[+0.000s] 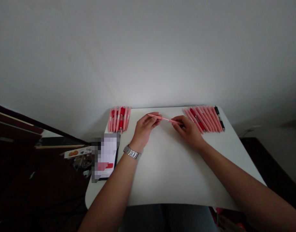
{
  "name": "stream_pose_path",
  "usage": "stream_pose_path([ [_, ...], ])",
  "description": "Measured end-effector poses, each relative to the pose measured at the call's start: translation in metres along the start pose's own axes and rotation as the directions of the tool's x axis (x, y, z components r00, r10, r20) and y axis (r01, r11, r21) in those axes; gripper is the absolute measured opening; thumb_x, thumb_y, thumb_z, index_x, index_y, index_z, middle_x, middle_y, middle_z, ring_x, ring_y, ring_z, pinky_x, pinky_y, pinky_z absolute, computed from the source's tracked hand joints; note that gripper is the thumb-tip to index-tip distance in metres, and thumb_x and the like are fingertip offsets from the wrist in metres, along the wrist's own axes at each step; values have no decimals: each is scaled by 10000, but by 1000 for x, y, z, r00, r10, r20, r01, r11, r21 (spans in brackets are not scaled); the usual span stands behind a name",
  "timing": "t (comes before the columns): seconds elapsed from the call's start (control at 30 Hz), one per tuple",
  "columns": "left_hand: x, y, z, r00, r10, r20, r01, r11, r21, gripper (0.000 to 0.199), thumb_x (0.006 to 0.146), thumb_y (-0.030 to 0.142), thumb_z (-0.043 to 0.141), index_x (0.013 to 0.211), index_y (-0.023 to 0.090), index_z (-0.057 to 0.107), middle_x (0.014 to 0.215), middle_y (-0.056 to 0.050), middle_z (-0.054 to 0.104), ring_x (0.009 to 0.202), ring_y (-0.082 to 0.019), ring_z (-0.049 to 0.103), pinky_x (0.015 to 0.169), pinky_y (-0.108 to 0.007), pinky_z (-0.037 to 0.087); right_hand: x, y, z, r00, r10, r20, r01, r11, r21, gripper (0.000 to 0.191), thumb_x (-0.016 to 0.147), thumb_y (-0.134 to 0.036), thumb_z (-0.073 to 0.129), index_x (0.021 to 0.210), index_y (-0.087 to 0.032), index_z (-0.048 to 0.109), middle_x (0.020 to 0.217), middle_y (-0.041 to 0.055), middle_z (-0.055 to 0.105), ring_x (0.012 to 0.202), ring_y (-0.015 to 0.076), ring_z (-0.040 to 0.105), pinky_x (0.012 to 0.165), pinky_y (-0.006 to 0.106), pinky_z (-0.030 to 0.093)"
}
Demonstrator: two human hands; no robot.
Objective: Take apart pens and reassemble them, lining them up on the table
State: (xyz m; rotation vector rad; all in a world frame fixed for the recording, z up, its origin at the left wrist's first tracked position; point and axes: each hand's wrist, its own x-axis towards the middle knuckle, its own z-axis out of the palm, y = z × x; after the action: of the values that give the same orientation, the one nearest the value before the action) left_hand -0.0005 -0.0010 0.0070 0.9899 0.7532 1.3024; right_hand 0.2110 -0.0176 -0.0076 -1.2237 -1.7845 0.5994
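Note:
A pink pen (165, 119) is held level between both hands above the white table's back half. My left hand (146, 129) pinches its left part between thumb and fingers. At the pen's right end, my right hand (188, 131) has its thumb and fingers closed on it. Left of my left hand lies a group of pink and red pens (118, 120) side by side. Beyond my right hand, a second row of pink pens (208, 118) includes a red one and a black pen (219, 118) at its right end.
The white table (167, 180) stands against a pale wall (148, 54). A phone (109, 154), partly blurred out, lies at the table's left edge, beside my left forearm. Dark shelving and small items are left of the table.

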Motion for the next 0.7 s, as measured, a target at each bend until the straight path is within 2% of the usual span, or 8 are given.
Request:
stream_pose_path([
  [0.2, 0, 1, 0, 1000, -6, 18, 6, 1000, 3, 291, 834, 361, 782, 1054, 172, 756, 1076, -104, 769, 1028, -198, 707, 978, -350, 534, 0, -6, -3, 998, 22, 52, -21, 1000, -24, 335, 1016, -481, 495, 987, -182, 644, 756, 27, 649, 650, 152, 570, 593, 275, 437],
  [0.3, 0, 0, 0, 1000, -17, 19, 17, 1000, -1, 284, 839, 350, 779, 1065, 179, 758, 1088, -97, 767, 992, -176, 703, 961, -333, 536, 1, -5, -5, 998, 22, 64, -18, 999, -50, 369, 1027, -487, 465, 985, -175, 657, 725, 17, 621, 627, 148, 542, 584, 280, 412],
  [0.43, 0, 0, -1, 1000, -20, 17, 20, 1000, 3, 291, 828, 361, 790, 1057, 183, 761, 1083, -95, 767, 986, -174, 701, 955, -324, 529, 1, -3, -4, 998, 3, 58, 0, 999, -52, 381, 1033, -485, 448, 1011, -177, 673, 788, 42, 655, 699, 170, 580, 648, 302, 445],
  [0.53, 0, -1, -1, 1000, -13, 0, 13, 1000, 20, 304, 829, 388, 787, 1049, 179, 758, 1077, -99, 767, 977, -175, 702, 942, -323, 528, -1, 0, -2, 999, 10, 37, -10, 1000, -11, 354, 1000, -481, 524, 1159, -192, 653, 889, 56, 675, 737, 175, 593, 662, 307, 471],
  [0.6, 1, -1, -2, 1000, -7, -10, 7, 1000, 18, 311, 826, 395, 790, 1043, 175, 757, 1073, -98, 765, 971, -175, 702, 938, -325, 532, -1, 3, 0, 999, 28, 19, -28, 1000, 13, 401, 945, -479, 619, 1239, -206, 612, 936, 53, 668, 706, 162, 575, 627, 299, 474],
  [0.7, 2, -2, -3, 1000, -4, -14, 4, 1000, 6, 314, 820, 388, 797, 1046, 174, 759, 1075, -95, 763, 983, -178, 702, 950, -331, 536, -1, 6, 1, 1000, 29, -1, -29, 1000, 12, 368, 909, -454, 669, 1184, -219, 606, 958, 49, 669, 688, 154, 567, 619, 297, 478],
])
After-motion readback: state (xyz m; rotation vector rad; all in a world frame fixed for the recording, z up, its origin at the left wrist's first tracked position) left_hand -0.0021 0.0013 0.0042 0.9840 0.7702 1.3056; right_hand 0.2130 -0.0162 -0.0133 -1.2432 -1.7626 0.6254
